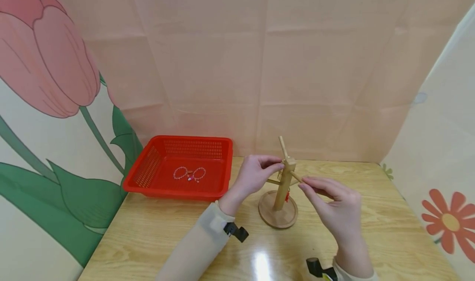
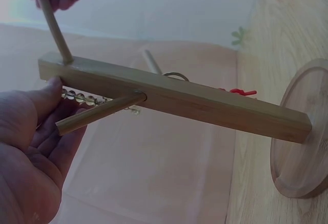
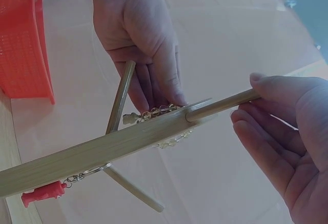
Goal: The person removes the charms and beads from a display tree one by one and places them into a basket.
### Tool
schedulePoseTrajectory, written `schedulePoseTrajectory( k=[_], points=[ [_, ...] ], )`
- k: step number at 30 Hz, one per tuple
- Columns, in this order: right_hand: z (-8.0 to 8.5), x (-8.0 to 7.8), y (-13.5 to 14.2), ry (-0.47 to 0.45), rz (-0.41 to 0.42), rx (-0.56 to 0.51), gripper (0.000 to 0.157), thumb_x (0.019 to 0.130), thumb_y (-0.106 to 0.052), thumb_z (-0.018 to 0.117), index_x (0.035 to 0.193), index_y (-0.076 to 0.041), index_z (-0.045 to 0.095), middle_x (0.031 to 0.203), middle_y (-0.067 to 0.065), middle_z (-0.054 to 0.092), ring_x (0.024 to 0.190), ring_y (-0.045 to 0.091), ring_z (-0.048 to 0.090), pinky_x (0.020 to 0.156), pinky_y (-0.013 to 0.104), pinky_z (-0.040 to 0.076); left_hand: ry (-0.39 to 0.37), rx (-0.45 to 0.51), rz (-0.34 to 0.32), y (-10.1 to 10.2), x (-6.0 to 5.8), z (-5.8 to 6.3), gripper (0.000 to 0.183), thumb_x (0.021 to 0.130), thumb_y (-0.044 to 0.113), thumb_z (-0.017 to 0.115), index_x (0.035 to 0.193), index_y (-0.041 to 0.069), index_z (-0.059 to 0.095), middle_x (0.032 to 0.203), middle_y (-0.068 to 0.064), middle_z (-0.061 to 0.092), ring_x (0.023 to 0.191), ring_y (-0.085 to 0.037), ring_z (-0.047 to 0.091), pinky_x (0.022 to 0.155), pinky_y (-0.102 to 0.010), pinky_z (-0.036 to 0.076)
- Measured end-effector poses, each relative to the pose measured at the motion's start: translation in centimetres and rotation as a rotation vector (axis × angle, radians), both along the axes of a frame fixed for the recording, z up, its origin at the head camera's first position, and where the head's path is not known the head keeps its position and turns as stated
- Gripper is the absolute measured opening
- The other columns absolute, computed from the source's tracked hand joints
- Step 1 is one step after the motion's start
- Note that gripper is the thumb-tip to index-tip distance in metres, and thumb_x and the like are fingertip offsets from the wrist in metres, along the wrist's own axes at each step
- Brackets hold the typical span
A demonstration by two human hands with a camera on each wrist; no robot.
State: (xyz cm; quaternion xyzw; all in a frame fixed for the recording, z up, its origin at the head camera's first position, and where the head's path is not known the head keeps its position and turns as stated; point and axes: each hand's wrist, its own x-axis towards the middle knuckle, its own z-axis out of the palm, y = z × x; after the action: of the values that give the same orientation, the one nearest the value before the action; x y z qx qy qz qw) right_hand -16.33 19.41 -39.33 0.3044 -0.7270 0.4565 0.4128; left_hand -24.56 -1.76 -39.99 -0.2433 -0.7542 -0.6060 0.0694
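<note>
A wooden peg stand, its square post (image 1: pixel 282 194) upright on a round base (image 1: pixel 276 221), is between the hands. My left hand (image 1: pixel 256 173) is at the top of the post, its thumb and fingers pinching a clear beaded bracelet (image 3: pixel 156 112) that lies against the wood. With thumb and fingertips, my right hand (image 1: pixel 337 206) grips the free end of an upper peg (image 3: pixel 225 105). Lower down, a keychain with a red charm (image 3: pixel 43 193) hangs by its metal ring from another peg (image 3: pixel 136 188). The far part of the bracelet is partly behind the post.
Left of the stand, a red plastic basket (image 1: pixel 178 196) holds two beaded bracelets (image 1: pixel 180 173) with small charms. The wooden table (image 1: pixel 334 239) meets a pink cloth backdrop (image 1: pixel 259 66) at the back. Flower-printed panels flank both sides.
</note>
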Motion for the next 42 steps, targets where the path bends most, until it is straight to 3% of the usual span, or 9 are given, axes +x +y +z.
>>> schedulePoseTrajectory(
  k=[7, 17, 27, 36, 42],
  points=[
    [-0.03, -0.02, 0.03, 0.002, -0.011, 0.002, 0.019, 0.078, 0.011, 0.089, 0.094, 0.006, 0.082, 0.091, 0.022, 0.079, 0.090, -0.001, 0.075, 0.072, 0.014, 0.058, 0.005, 0.009, -0.003, -0.05, -0.02, 0.00, 0.016, 0.097, 0.014, 0.081, 0.111, 0.006, 0.084, 0.100, 0.001, 0.082, 0.090, -0.023, 0.078, 0.077, -0.025, 0.063],
    [0.04, -0.02, -0.05, 0.006, -0.008, 0.010, 0.016, 0.080, 0.009, 0.089, 0.094, 0.006, 0.082, 0.090, 0.021, 0.079, 0.092, 0.000, 0.076, 0.075, 0.015, 0.059, 0.038, -0.001, -0.003, -0.20, -0.10, -0.16, 0.015, 0.098, 0.015, 0.081, 0.109, 0.007, 0.084, 0.099, 0.001, 0.082, 0.084, -0.009, 0.074, 0.076, -0.026, 0.062],
    [-0.02, -0.03, 0.05, 0.006, 0.003, 0.003, 0.013, 0.086, 0.000, 0.089, 0.095, 0.006, 0.082, 0.091, 0.022, 0.079, 0.091, 0.000, 0.076, 0.076, 0.016, 0.059, 0.029, 0.010, -0.004, -0.10, -0.11, -0.12, 0.014, 0.099, 0.017, 0.080, 0.109, 0.008, 0.085, 0.099, 0.003, 0.081, 0.088, -0.020, 0.077, 0.077, -0.026, 0.062],
    [-0.22, 0.00, 0.18, 0.005, 0.009, 0.000, 0.022, 0.076, 0.014, 0.088, 0.095, 0.006, 0.082, 0.091, 0.021, 0.079, 0.090, 0.002, 0.076, 0.075, 0.015, 0.059, 0.027, 0.023, -0.007, -0.12, -0.03, 0.23, 0.014, 0.099, 0.018, 0.080, 0.109, 0.010, 0.085, 0.097, 0.007, 0.081, 0.088, -0.023, 0.078, 0.078, -0.027, 0.063],
    [-0.30, -0.03, 0.26, 0.002, 0.012, 0.002, 0.021, 0.078, 0.013, 0.089, 0.096, 0.005, 0.083, 0.092, 0.020, 0.079, 0.089, 0.003, 0.077, 0.075, 0.016, 0.059, 0.035, 0.044, -0.010, -0.16, -0.05, 0.46, 0.014, 0.099, 0.017, 0.080, 0.109, 0.009, 0.085, 0.097, 0.006, 0.081, 0.089, -0.028, 0.078, 0.078, -0.028, 0.063]
  ],
)
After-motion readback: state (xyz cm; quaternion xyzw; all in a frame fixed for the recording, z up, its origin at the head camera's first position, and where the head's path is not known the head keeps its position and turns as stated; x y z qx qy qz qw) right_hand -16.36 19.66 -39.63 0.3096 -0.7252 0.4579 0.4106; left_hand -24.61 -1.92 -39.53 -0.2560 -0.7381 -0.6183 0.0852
